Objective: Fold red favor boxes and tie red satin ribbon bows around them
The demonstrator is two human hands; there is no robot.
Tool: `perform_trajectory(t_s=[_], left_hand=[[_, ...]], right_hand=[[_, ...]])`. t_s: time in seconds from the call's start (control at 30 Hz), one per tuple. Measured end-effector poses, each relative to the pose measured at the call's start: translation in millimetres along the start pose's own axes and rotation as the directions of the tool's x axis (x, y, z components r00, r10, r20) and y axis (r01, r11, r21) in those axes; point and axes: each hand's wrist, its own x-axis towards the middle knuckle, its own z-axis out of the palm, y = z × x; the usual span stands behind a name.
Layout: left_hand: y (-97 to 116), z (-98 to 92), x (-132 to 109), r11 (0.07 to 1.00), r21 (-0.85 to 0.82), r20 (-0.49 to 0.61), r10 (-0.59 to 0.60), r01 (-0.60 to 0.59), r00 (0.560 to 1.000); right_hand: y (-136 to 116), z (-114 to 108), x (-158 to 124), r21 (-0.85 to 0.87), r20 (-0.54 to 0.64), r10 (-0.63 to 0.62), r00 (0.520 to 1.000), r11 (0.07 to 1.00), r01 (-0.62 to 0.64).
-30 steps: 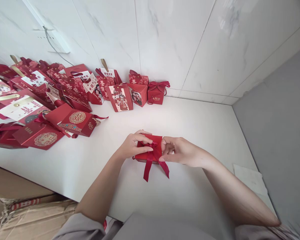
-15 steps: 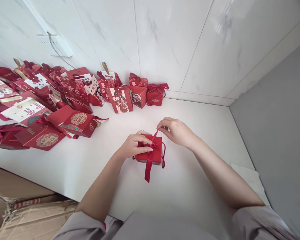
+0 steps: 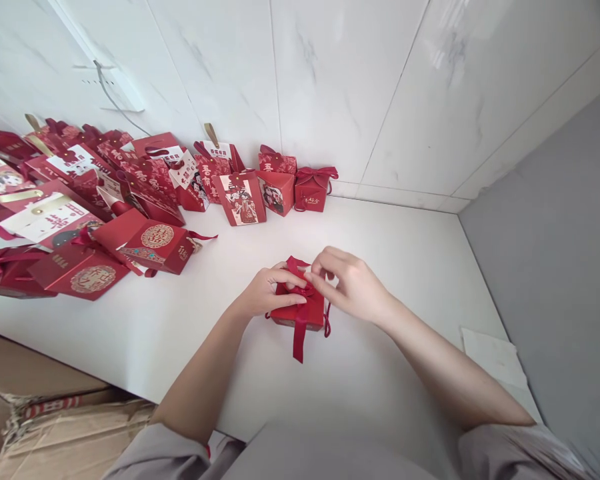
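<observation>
A small red gift box (image 3: pixel 285 315) rests on the white table in front of me, with a cord loop at each side. Red ribbon (image 3: pixel 299 339) crosses its top, one tail hanging down over the near side. My left hand (image 3: pixel 270 290) reaches in from the left, its thumb and fingers pinching the ribbon at the middle of the lid. Over the box's right part, my right hand (image 3: pixel 347 280) is closed with its fingertips on the ribbon near the knot. The far ribbon end bends into a loop beyond the fingers. The knot is partly hidden.
Many red gift boxes (image 3: pixel 163 240) crowd the table's left and back. One box with a bow (image 3: pixel 310 190) stands by the tiled wall. An opened cardboard carton (image 3: pixel 75 433) sits below the table at lower left. A grey panel (image 3: pixel 555 233) bounds the right.
My right hand has come down and left toward the knot, bringing the ribbon end from an upward stretch into a bent loop. My left hand stays on the box.
</observation>
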Motion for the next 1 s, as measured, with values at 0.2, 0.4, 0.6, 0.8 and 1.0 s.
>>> perform_trajectory(t_s=[0.2, 0.4, 0.6, 0.8, 1.0], left_hand=[[3, -0.3, -1, 0.998, 0.056, 0.004, -0.019, 0.019, 1.0], [-1, -2.0, -2, 0.999, 0.047, -0.004, -0.002, 0.002, 1.0], [-3, -2.8, -1, 0.999, -0.001, 0.025, 0.034, -0.034, 0.999], [-3, -4.5, -1, 1.0, -0.016, 0.042, 0.009, -0.008, 0.999], [-1, -4.9, -2, 0.999, 0.004, 0.043, -0.041, 0.041, 0.998]], right_hand=[[-16, 15, -24, -0.301, 0.129, -0.007, 0.992, 0.952, 0.046], [-21, 18, -26, -0.304, 0.119, 0.207, 0.971, 0.939, -0.163], [-15, 31, -27, -0.202, -0.046, 0.254, 0.966, 0.945, -0.258], [-11, 34, -26, -0.099, -0.082, 0.175, 0.981, 0.978, -0.182], [-16, 14, -26, -0.058, 0.051, 0.166, 0.985, 0.985, -0.163]])
